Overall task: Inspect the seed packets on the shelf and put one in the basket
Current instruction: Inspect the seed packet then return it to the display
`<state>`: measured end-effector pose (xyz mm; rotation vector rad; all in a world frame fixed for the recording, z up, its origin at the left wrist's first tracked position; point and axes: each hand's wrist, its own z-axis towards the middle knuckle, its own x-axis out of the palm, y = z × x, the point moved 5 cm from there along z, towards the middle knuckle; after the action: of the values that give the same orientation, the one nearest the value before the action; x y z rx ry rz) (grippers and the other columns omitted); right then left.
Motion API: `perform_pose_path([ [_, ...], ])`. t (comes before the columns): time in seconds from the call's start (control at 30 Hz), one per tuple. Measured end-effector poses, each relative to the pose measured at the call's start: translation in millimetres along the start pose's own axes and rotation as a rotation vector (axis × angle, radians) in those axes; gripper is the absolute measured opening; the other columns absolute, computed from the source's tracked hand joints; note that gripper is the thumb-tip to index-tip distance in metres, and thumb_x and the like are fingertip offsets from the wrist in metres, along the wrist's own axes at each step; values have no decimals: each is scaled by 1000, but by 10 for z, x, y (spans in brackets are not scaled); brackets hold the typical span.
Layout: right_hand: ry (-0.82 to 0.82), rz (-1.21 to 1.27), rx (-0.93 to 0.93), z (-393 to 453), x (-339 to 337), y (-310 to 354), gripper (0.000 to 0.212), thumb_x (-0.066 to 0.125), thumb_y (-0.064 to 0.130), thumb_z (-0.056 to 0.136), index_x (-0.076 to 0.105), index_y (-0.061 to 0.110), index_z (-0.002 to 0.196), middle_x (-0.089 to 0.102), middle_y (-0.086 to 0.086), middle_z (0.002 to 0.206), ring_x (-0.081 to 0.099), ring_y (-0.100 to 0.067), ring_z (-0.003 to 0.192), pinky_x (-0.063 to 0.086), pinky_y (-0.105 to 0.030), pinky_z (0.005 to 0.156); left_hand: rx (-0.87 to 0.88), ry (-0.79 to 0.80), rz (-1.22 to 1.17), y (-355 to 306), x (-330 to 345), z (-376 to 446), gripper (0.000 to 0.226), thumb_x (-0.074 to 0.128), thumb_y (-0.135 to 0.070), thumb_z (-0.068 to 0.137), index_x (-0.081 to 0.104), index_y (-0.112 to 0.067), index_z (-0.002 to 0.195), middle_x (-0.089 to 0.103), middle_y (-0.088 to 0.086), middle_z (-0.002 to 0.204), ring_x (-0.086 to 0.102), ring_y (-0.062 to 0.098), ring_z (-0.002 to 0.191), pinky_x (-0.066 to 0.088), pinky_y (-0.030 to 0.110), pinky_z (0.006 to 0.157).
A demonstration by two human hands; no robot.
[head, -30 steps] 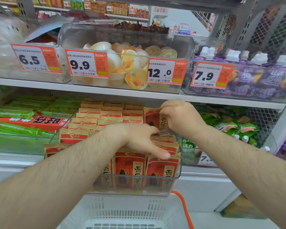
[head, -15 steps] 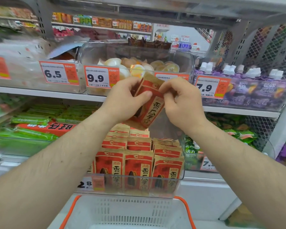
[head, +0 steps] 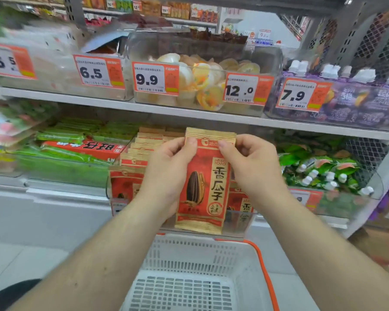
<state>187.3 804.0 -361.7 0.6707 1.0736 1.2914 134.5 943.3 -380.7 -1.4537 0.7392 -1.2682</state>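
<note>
**Seed packet up for inspection, basket waiting below**

While both hands are holding it upright in front of the shelf, the seed packet is facing the camera squarely, its printed front readable and its crimped top band at twelve o'clock. The left hand is cupping the packet's nine o'clock edge, thumb pressing on the front near the top corner and fingers going behind. The right hand is pinching the three o'clock side of the top band, fingers curled. So both hands are clamping on the packet, none hanging free.

Directly behind, the clear bin is showing more identical packets standing in rows. At six o'clock from the packet, the white basket with its orange handle is sitting open beneath it.

Judging by its flat, paper-like look, the packet is probably handling as light and pliable, with loose seeds shifting inside; it is likely crinkling rather than slipping. The stiff sealed bands at top and bottom look like the surest places to hold. Dropping it should be harmless, though squeezing the middle may be cracking seeds.
</note>
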Motion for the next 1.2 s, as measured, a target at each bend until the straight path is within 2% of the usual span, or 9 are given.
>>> perform_pose_path([
  [0.1,7,63,85,-193,87,-221,23,66,22,96,68,18,73,72,-3,67,69,-17,63,57,-36,56,-90,-29,-88,194,-108,-130,16,56,-15,99,70,-12,92,76,13,88,75,27,76,61,37,61],
  [0.2,23,128,234,-370,167,-460,29,64,23,97,65,15,69,67,0,59,62,-15,50,44,-22,42,-170,-57,-155,393,-223,-219,14,57,-10,97,71,-7,99,77,12,89,75,25,74,59,32,56],
  [0.3,47,204,345,-515,227,-660,30,63,23,98,66,7,73,70,-8,64,65,-20,55,51,-31,51,-246,-53,-172,605,-317,-295,19,56,-12,97,72,-5,104,77,13,95,75,27,81,61,35,62],
  [0.4,57,191,354,-605,244,-807,30,63,22,97,67,1,76,72,-13,70,67,-25,62,55,-38,60,-300,-51,-173,787,-384,-355,22,56,-15,97,72,-4,108,76,15,99,75,30,87,62,37,68],
  [0.6,160,193,420,-726,312,-997,29,62,21,96,66,7,71,71,-5,65,68,-17,63,53,-29,60,-374,-66,-175,1054,-498,-451,25,55,-18,98,73,-6,110,76,16,103,74,33,93,62,41,73],
  [0.7,295,109,437,-784,346,-1046,34,58,26,98,71,0,80,74,-15,75,65,-23,66,52,-33,60,-390,-108,-194,1127,-563,-461,24,55,-18,98,73,-6,109,76,16,102,74,33,91,63,41,71],
  [0.8,399,4,409,-840,357,-1069,35,56,26,100,72,0,81,74,-12,76,63,-20,64,50,-32,59,-383,-129,-223,1149,-608,-450,24,55,-16,98,72,-5,109,75,17,102,74,34,91,62,41,69],
  [1.0,371,-54,349,-856,340,-1114,32,60,21,98,70,2,75,72,-17,73,64,-32,65,55,-45,65,-361,-120,-207,1179,-619,-447,24,55,-17,97,72,-4,109,76,17,101,74,33,90,63,41,71],
  [1.2,523,-40,464,-966,374,-1173,33,60,28,95,73,-1,85,76,-12,79,67,-20,66,55,-34,64,-343,-146,-228,1186,-660,-439,24,55,-16,97,71,-2,109,75,19,102,74,34,90,62,43,71],
])
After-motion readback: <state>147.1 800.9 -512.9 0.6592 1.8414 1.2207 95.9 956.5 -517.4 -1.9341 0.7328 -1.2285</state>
